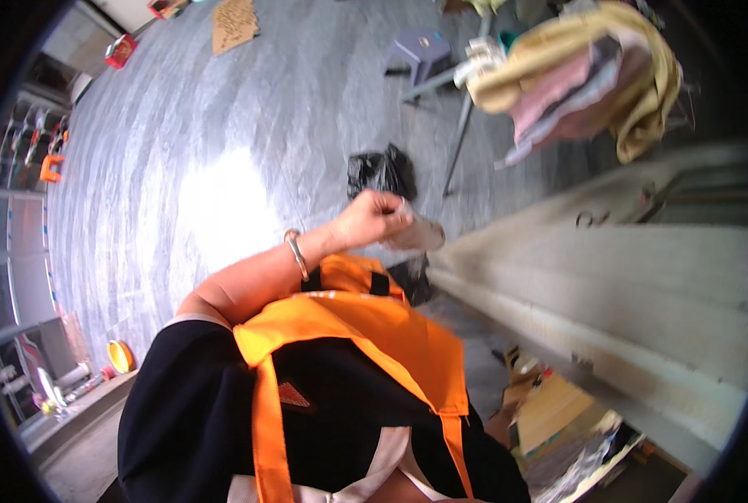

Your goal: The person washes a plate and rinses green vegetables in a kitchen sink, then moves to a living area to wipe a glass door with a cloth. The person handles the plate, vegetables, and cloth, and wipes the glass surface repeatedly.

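My left hand (374, 220), with a bracelet at the wrist, reaches across in front of my body. Its thumb and fingers are pinched on a pale, crumpled-looking item (418, 232), blurred and too unclear to name. Just beyond the hand, a black plastic bag (380, 173) lies on the grey floor. An orange apron (361, 314) covers my front below the hand. My right hand cannot be seen; a bit of skin shows low at the right beside my body. The pale item is close to the corner of a long whitish table or machine bed (575, 276).
A grey-purple plastic stool (418, 50) stands beyond the bag. Yellow and pink cloths (575, 94) hang over a stand with metal legs at the upper right. Cardboard (550, 409) lies below the long surface. Another cardboard piece (234, 25) is on the far floor.
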### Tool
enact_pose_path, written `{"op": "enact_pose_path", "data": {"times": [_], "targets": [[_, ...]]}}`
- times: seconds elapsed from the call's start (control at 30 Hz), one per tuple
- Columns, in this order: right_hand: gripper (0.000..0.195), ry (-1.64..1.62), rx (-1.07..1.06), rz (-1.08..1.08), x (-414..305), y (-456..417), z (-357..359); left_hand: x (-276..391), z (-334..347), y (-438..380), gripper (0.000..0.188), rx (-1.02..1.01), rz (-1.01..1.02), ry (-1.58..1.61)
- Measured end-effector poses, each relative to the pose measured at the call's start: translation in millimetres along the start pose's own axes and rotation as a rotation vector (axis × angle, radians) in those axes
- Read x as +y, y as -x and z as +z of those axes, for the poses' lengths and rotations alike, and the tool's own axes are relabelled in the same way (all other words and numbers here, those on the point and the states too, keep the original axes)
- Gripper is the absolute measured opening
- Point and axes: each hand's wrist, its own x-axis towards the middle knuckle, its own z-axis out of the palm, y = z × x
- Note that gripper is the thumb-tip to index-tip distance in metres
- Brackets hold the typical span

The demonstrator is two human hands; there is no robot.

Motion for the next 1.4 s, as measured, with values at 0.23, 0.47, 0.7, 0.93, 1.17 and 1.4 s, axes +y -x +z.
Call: {"op": "enact_pose_path", "data": {"times": [0.23, 0.47, 0.7, 0.93, 1.17, 1.4], "targets": [[0.048, 0.190, -0.307, -0.537, -119.3, 143.2, 103.4, 0.4, -93.1, 18.5, 0.023, 0.146, -0.019, 0.142], [0.033, -0.356, -0.904, -1.300, -405.0, 329.4, 123.8, -11.7, -247.9, 66.2, 0.028, 0.401, 0.043, -0.065], [0.021, -0.585, -1.521, -1.772, -548.6, 700.6, -132.9, -13.0, -386.0, 157.5, 0.017, 0.696, 0.203, -0.205], [0.019, -0.138, -1.728, -2.207, -582.1, 897.1, -94.7, -10.2, -480.1, 239.1, 0.020, 0.945, 0.091, -0.003], [0.016, 0.065, -1.821, -2.351, -673.8, 1053.0, -123.0, -25.4, -595.1, 276.2, 0.028, 1.456, -0.002, -0.274], [0.020, 0.083, -1.720, -2.671, -724.8, 1216.5, -119.3, -22.5, -678.3, 313.6, 0.020, 1.810, -0.017, -0.259]]}}
